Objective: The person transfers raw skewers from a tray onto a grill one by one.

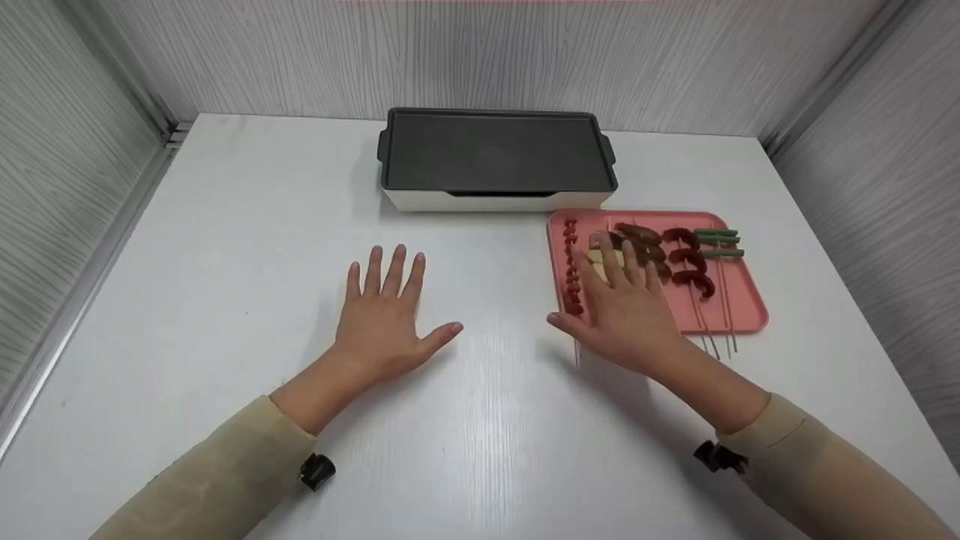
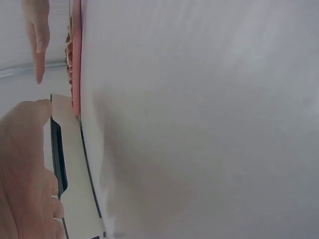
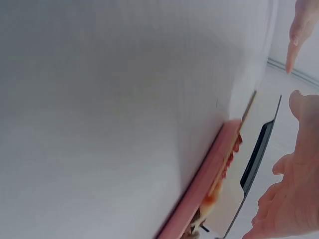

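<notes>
My left hand (image 1: pixel 381 326) hovers palm down over the white table with its fingers spread straight, holding nothing. On the other side, my right hand (image 1: pixel 630 319) is also spread flat, above the left part of a pink tray (image 1: pixel 742 300), and it hides some of the food there. Skewers lie on the tray: small red pieces (image 1: pixel 571 262) on the left, brown pieces (image 1: pixel 641 238) in the middle, curled dark red sausages (image 1: pixel 688 261) and green sticks (image 1: pixel 720 237) to the right. Pale yellow slices (image 1: pixel 596 259) show beside the right fingers.
A griddle (image 1: pixel 499 150) with a flat black plate and a white base stands at the back of the white table (image 1: pixel 225 247), just behind the tray. Bare skewer ends (image 1: pixel 712 346) stick out over the tray's front rim. Light wood-grain panels (image 1: pixel 300 60) enclose the table.
</notes>
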`<control>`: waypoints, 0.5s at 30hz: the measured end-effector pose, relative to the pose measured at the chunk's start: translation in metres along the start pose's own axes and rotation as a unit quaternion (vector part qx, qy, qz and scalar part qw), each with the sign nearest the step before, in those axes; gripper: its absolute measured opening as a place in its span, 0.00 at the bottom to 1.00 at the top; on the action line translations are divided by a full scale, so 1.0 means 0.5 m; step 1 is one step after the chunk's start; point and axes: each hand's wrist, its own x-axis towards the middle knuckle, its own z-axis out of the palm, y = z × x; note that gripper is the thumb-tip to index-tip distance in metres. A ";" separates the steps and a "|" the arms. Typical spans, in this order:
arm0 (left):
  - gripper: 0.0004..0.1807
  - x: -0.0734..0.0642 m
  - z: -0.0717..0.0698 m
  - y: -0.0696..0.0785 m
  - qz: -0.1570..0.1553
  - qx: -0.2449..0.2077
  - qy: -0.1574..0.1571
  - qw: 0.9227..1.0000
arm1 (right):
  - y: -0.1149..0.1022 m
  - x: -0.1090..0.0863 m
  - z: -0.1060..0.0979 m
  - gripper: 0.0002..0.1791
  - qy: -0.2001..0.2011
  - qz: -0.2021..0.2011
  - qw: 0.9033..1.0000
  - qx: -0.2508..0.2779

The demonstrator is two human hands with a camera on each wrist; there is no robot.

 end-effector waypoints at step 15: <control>0.62 0.056 -0.002 0.100 0.043 0.012 -0.013 0.999 | 0.159 -0.049 -0.086 0.57 -0.024 0.015 0.999 0.027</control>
